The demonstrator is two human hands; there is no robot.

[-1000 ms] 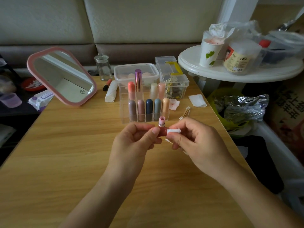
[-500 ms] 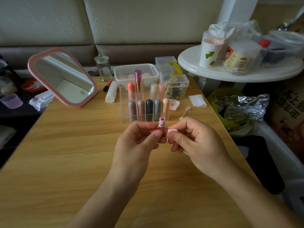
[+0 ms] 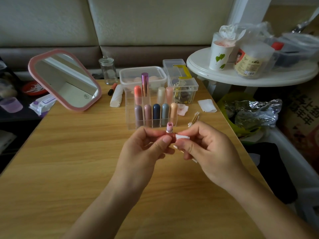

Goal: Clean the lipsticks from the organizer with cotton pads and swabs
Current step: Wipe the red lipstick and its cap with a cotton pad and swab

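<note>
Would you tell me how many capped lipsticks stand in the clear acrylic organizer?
9: front row, mauve, dusty pink, navy, grey-blue, peach; back row, coral, metallic purple, cream, pale pink. None seems hidden.

L hand, R hand: bare forearms, nails prob. short.

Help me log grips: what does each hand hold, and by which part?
Left hand pinches the lipstick by its lower barrel, top free. Right hand pinches a cotton pad by its right end, against the barrel; a swab pokes out below.
</note>
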